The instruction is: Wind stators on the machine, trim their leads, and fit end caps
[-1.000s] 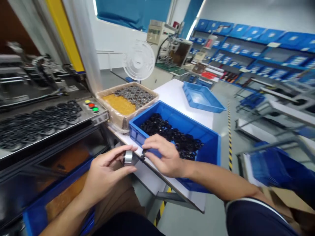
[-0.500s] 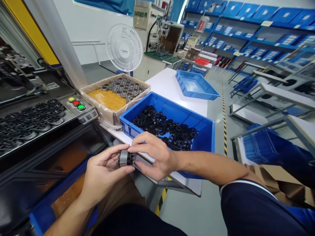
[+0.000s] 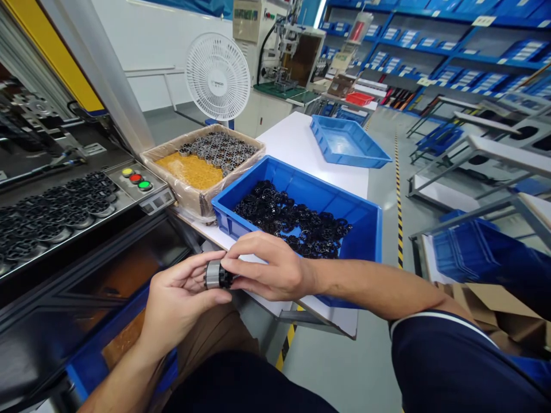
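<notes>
My left hand (image 3: 178,301) is wrapped round a stator core (image 3: 212,274), a short grey metal ring held on its side. A black toothed plastic end cap (image 3: 225,277) sits against its right face. The fingertips and thumb of my right hand (image 3: 269,269) close on this cap; its far side is hidden by the fingers. Just beyond my hands, a deep blue bin (image 3: 357,229) holds a heap of loose black plastic end caps (image 3: 279,215). Left of it, a plastic-lined carton (image 3: 189,198) contains rows of grey stator cores (image 3: 224,150) beside a yellow-orange layer.
Several black-capped cores (image 3: 64,209) stand in rows on the machine bed at left, near a panel of yellow, red and green buttons (image 3: 135,178). A shallow blue tray (image 3: 348,143) lies on the white table (image 3: 288,129). A white fan (image 3: 218,77) stands behind the carton.
My right fingers have drawn closer together on the black end cap, and the core has turned slightly. The view has shifted a little; both hands remain on the piece.
</notes>
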### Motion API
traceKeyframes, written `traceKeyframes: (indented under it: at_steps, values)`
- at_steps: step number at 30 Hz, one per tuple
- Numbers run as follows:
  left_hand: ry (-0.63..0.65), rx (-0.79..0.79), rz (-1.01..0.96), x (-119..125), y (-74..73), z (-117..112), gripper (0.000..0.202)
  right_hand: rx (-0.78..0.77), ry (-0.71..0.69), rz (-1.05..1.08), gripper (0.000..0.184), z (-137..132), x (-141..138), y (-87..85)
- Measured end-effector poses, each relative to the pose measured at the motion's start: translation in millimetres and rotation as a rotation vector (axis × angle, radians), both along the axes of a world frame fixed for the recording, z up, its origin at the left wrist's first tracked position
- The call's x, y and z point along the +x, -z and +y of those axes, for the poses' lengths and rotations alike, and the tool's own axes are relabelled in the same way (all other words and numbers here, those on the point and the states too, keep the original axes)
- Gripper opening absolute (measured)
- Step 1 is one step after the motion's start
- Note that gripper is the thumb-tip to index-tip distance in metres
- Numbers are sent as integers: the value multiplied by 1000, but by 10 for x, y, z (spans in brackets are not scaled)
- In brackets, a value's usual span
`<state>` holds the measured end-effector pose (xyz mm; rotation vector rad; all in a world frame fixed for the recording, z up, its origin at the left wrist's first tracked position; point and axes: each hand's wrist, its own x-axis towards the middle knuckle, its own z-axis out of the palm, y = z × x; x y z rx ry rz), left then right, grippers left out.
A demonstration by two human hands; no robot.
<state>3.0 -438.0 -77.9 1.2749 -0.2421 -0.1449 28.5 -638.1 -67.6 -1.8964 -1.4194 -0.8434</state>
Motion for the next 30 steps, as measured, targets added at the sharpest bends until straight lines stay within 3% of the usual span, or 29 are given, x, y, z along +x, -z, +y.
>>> traceKeyframes:
  at_steps: [16,21,25,30]
  values:
    - [72,121,-46,-55,116,57,49,-36,-4,77,26,-4,-11,-4]
    - [43,143,-57,-262,91,-11,50,84,-41,466,58,-29,102,-20]
    - [-39,259,-114,-378,118,-75,50,93,-126,672,41,-19,111,19]
    - [-62,439,-323,-304,258,-2,45,128,-110,628,32,12,42,49]
